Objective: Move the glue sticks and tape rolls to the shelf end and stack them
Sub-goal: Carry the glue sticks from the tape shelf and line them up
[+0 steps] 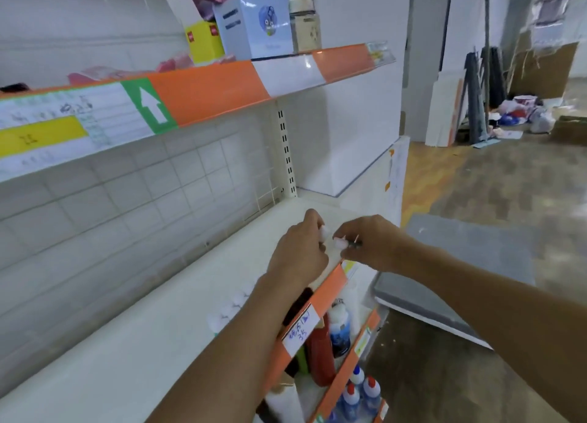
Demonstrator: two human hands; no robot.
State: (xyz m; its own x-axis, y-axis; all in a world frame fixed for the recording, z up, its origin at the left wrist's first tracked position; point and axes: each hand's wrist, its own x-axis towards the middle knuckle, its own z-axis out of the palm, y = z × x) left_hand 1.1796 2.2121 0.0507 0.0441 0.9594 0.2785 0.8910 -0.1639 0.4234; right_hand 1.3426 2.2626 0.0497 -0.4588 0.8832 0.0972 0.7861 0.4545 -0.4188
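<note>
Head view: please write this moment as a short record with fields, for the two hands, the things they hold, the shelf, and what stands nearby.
left hand: over the middle shelf near its far end, fingers curled round a small white item
right hand: beside the left, pinching another small white item
items: too blurred to name
shelf behind hands: more white pieces lie there
upper shelf: yellow box, pale blue box
lower shelves: glue bottles with red caps

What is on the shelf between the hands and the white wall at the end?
Nothing shows there in the head view: the white shelf board is bare between the left hand, the right hand and the white end panel.
</note>
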